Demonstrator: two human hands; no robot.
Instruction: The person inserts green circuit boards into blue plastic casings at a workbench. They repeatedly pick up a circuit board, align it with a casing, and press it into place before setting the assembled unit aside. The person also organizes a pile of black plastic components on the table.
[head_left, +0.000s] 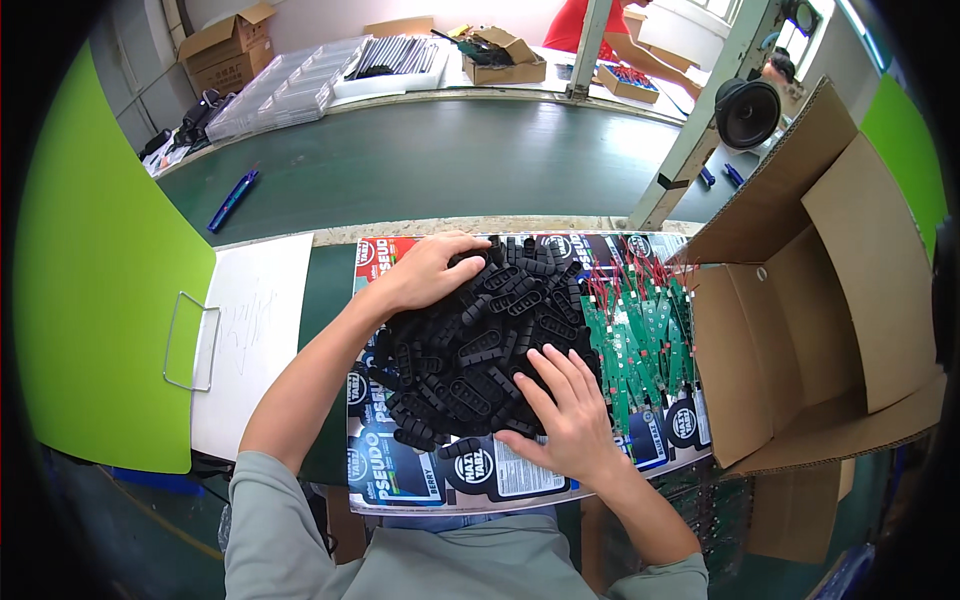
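Observation:
A heap of small black plastic pieces (480, 345), oblong with slots or holes in them, lies on a printed sheet (400, 490) in front of me. My left hand (432, 272) rests at the heap's far left edge, fingers stretched over the pieces and thumb apart. At the near right side, my right hand (572, 420) lies with its fingers spread against the pieces. Neither hand visibly grips a piece, though the left fingertips are partly hidden. Right of the heap are several narrow green circuit boards (640, 345) with red wires, laid side by side.
An open cardboard box (735, 350) stands at the right. On the left are a bright green panel (110, 270) and a white sheet with a wire handle (250, 350). Beyond runs a dark green belt (430, 150) with a blue pen (233, 202). A person in red (570, 25) works at the back.

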